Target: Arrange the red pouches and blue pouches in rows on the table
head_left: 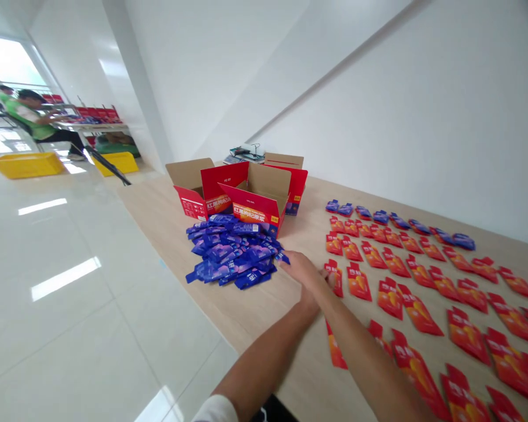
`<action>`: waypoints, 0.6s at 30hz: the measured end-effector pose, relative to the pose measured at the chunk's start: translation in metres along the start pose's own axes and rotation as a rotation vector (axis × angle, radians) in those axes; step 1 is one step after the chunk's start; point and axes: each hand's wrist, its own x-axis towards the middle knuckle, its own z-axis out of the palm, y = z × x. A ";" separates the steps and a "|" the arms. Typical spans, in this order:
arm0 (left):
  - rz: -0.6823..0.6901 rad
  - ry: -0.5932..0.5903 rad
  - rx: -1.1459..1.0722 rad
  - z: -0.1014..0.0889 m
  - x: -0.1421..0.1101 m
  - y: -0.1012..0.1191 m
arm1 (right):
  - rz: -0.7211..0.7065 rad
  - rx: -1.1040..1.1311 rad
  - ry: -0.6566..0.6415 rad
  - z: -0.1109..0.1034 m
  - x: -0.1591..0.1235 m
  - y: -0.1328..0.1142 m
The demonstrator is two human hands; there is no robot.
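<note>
My forearms cross over the table. My right hand (297,266) reaches left to the edge of a heap of blue pouches (233,249), its fingers closed on the end of one blue pouch (282,257). Under and behind the right forearm is my left hand (319,288), close to a red pouch (334,274) at the left end of a row. Most of its fingers are hidden, so its grip does not show. Rows of flat red pouches (389,298) spread over the right of the table, and a row of blue pouches (381,217) lies behind them.
Open red cartons (255,205) stand behind the heap. Behind them, dark items with cables (246,153) lie near the wall. The table's (180,234) left edge borders a shiny tiled floor. Far left, people (35,114) sit near yellow bins (26,165).
</note>
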 end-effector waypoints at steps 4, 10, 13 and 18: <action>0.057 -0.129 0.122 -0.001 -0.006 -0.009 | -0.013 -0.031 -0.025 0.019 0.019 0.007; 0.059 -0.206 0.116 0.009 -0.003 -0.018 | -0.015 -0.042 -0.060 0.017 0.020 0.013; 0.059 -0.222 0.099 0.011 -0.002 -0.023 | 0.019 -0.073 -0.037 0.015 0.019 0.010; 0.042 -0.189 0.086 0.011 -0.002 -0.025 | 0.042 -0.131 -0.025 0.014 0.017 0.000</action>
